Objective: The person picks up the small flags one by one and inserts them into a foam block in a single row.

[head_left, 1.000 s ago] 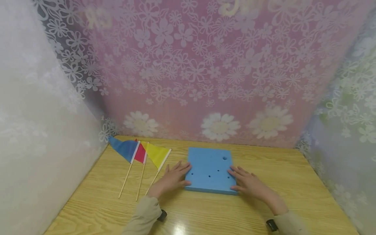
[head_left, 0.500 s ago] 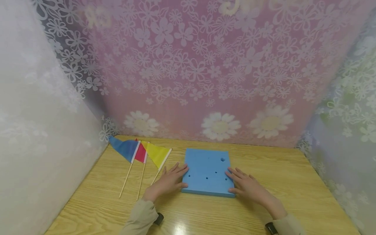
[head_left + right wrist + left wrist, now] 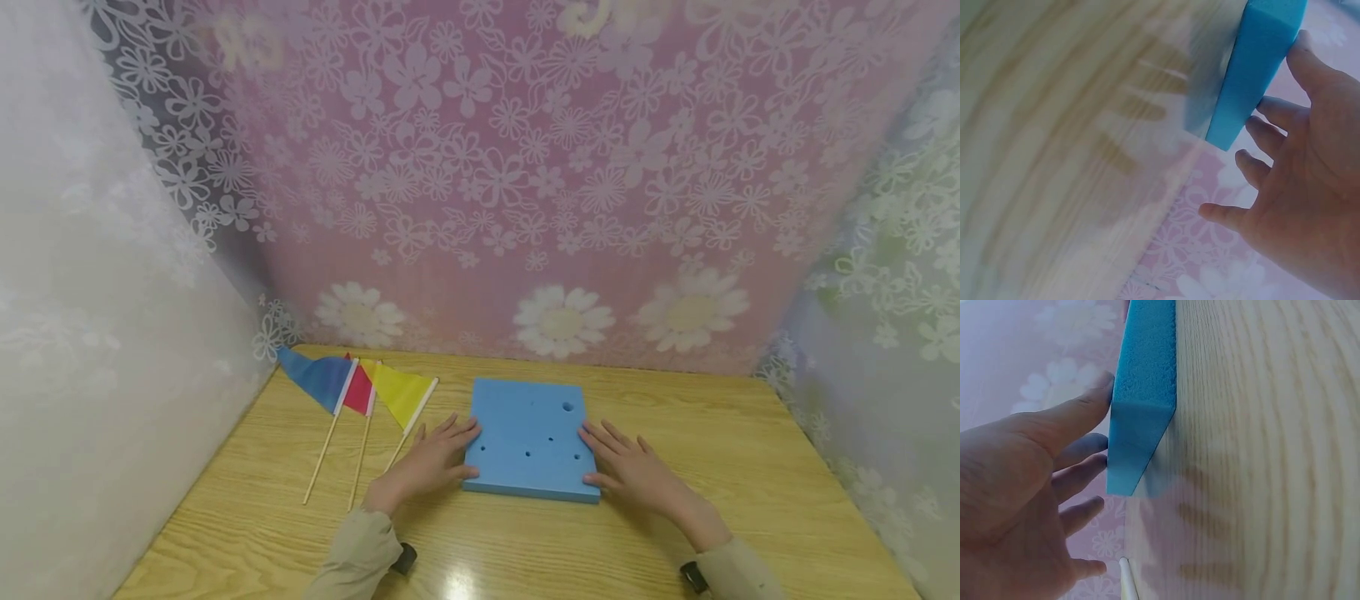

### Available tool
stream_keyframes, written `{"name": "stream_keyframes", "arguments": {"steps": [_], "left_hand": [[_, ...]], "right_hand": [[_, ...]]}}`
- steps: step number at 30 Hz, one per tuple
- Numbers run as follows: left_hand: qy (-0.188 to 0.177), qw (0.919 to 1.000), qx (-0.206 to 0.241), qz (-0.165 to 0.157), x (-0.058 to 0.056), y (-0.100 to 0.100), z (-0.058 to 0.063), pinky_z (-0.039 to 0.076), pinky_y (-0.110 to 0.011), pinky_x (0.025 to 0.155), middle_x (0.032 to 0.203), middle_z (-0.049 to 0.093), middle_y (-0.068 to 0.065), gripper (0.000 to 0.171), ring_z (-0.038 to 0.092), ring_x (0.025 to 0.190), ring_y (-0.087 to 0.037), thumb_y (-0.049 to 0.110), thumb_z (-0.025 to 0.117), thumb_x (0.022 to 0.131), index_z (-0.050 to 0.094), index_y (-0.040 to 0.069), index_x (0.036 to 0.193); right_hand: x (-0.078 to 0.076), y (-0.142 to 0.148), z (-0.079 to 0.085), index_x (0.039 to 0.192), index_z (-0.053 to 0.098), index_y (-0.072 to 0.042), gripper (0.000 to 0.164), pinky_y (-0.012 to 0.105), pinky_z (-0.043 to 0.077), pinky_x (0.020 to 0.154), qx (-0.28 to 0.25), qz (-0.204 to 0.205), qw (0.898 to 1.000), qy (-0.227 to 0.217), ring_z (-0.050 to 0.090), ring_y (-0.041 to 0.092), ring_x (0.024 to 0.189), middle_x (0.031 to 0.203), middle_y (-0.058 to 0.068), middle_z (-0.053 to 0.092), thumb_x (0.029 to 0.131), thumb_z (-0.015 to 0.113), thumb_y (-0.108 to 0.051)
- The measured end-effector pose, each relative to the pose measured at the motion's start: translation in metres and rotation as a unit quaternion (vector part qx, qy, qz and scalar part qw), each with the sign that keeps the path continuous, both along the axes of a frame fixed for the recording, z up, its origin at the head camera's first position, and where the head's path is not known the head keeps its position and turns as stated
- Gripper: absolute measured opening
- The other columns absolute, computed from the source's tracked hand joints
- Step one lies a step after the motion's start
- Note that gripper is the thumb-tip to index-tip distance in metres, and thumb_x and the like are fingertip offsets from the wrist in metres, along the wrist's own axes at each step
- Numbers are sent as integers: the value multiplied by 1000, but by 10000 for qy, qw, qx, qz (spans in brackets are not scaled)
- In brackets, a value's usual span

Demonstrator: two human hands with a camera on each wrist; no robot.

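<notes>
A flat, square blue foam board (image 3: 510, 425) lies on the table, with several small holes and one larger hole near its far right corner. My left hand (image 3: 423, 467) touches the board's left edge with fingers spread and fairly straight. On the opposite side, my right hand (image 3: 645, 479) has its fingertips and thumb at the right edge. From the left wrist view, thumb and fingertips meet the upper edge of the thick foam (image 3: 1144, 356), above the table. The right wrist view has the thumb and two fingers at the foam's side (image 3: 1260, 69), the other fingers apart from it.
Left of the board lie three pennant flags on thin wooden sticks: a blue flag (image 3: 318, 379), a red flag (image 3: 359, 392) and a yellow flag (image 3: 401, 392). My left forearm partly hides the yellow one's stick. Flower-patterned curtains (image 3: 480, 183) enclose the wooden table (image 3: 705, 433).
Between both hands, the foam board has slid slightly left and towards me, then stayed nearly still. The right fingers have shifted a little outward along its edge. The flags have not moved.
</notes>
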State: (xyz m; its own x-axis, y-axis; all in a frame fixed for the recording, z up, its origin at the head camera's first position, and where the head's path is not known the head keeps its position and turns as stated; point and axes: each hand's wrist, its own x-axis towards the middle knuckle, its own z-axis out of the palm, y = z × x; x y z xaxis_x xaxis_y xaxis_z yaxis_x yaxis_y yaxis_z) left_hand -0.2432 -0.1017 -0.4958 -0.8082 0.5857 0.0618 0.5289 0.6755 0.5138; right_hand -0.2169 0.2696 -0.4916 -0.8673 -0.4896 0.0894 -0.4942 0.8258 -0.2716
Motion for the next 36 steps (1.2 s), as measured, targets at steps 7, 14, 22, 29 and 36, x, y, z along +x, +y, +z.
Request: {"name": "stream_keyframes", "arguments": {"steps": [7, 14, 22, 29, 36], "left_hand": [[720, 9904, 620, 1006, -10, -14, 11, 42, -59, 109, 139, 62, -15, 40, 53, 133, -40, 19, 67, 99, 64, 4, 136], [618, 9644, 1008, 2367, -14, -48, 19, 59, -48, 87, 116, 74, -12, 26, 71, 102, -32, 11, 70, 96, 71, 4, 122], [-132, 9653, 495, 2562, -5, -75, 15, 56, -33, 65, 83, 73, -7, 8, 69, 73, -22, 8, 72, 93, 75, 1, 95], [-998, 9494, 729, 2887, 1, -77, 5, 52, -26, 55, 74, 67, -1, 11, 62, 61, -12, 9, 82, 83, 72, 4, 86], [-797, 9500, 789, 2915, 7, -73, 6, 50, -27, 55, 71, 66, -1, 11, 61, 59, -13, 2, 81, 79, 71, 4, 84]], "right_hand": [[0, -1, 1, 157, 38, -8, 75, 80, 23, 107, -74, -33, 9999, -134, 27, 45, 149, 162, 15, 34, 98, 61, -49], [1, -3, 5, 156, 39, -7, 75, 81, 23, 105, -92, -46, 9998, -184, 27, 47, 148, 161, 15, 36, 98, 62, -47], [1, -4, 7, 156, 38, -6, 76, 82, 22, 105, -135, -49, 9994, -305, 26, 48, 148, 162, 16, 34, 98, 62, -48], [2, -2, 6, 157, 37, -7, 76, 81, 22, 105, -254, -80, 9989, -378, 26, 47, 148, 162, 16, 33, 98, 62, -48], [1, -2, 5, 157, 37, -8, 76, 81, 22, 106, -282, -76, 9986, -436, 26, 47, 148, 163, 15, 33, 98, 61, -49]]}}
